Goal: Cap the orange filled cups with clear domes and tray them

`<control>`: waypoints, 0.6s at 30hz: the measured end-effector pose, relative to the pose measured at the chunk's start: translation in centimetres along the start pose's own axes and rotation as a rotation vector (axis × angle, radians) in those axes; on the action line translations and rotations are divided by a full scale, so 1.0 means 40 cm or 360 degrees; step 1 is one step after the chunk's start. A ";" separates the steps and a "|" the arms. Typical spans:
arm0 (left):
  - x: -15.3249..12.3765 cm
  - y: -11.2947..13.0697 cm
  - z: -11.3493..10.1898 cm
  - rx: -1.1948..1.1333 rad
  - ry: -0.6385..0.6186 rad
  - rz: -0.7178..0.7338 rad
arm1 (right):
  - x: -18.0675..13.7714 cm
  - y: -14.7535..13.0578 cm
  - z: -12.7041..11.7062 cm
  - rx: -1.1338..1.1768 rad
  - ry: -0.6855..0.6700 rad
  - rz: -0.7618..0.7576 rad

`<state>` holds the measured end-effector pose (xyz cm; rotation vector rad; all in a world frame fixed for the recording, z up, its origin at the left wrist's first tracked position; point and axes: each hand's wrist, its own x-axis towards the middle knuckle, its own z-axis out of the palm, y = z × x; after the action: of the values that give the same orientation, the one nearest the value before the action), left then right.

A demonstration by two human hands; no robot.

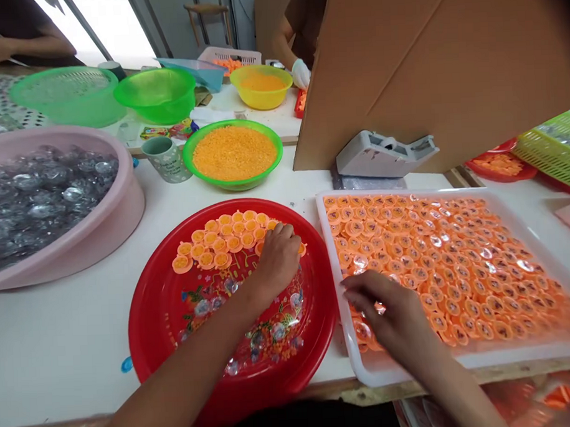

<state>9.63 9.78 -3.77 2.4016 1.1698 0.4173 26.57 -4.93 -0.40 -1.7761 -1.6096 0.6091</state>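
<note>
My left hand (279, 257) reaches into the red round tray (148, 311), its fingers curled down at the right end of a cluster of orange disc pieces (220, 240) with yellow centres. Its fingertips are hidden, so what they hold cannot be made out. Small clear plastic domes (278, 331) lie scattered on the tray's flower-printed bottom. My right hand (395, 312) hovers at the left side of a white rectangular tray (336, 268). Its thumb and forefinger are drawn close together; anything between them is too small to tell. Rows of orange discs with printed centres (436, 252) fill that tray.
A pink tub (135, 200) of clear plastic shells stands left. Behind are a mug (166, 160), a green bowl (278, 157) of orange-yellow granules and a yellow basin (262, 90). A cardboard panel (401, 66) rises behind the white tray. Across the table, a co-worker's gloved hand (301, 74) shows.
</note>
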 end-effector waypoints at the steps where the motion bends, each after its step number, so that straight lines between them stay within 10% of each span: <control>1: -0.019 0.000 -0.018 -0.0032 -0.0034 -0.0042 | -0.028 -0.037 0.038 0.0059 -0.0182 -0.0099; 9: -0.237 -0.060 -0.121 -0.0547 -0.0139 -0.0555 | -0.081 -0.115 0.285 -0.0190 -0.0562 -0.0232; 18: -0.350 -0.091 -0.077 -0.0852 0.0177 -0.0663 | -0.076 -0.112 0.304 -0.0047 -0.0652 -0.0104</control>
<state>-2.53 1.40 -4.06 1.6515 1.3591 0.6345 14.37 -5.87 -5.60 -1.6869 -1.9461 0.9699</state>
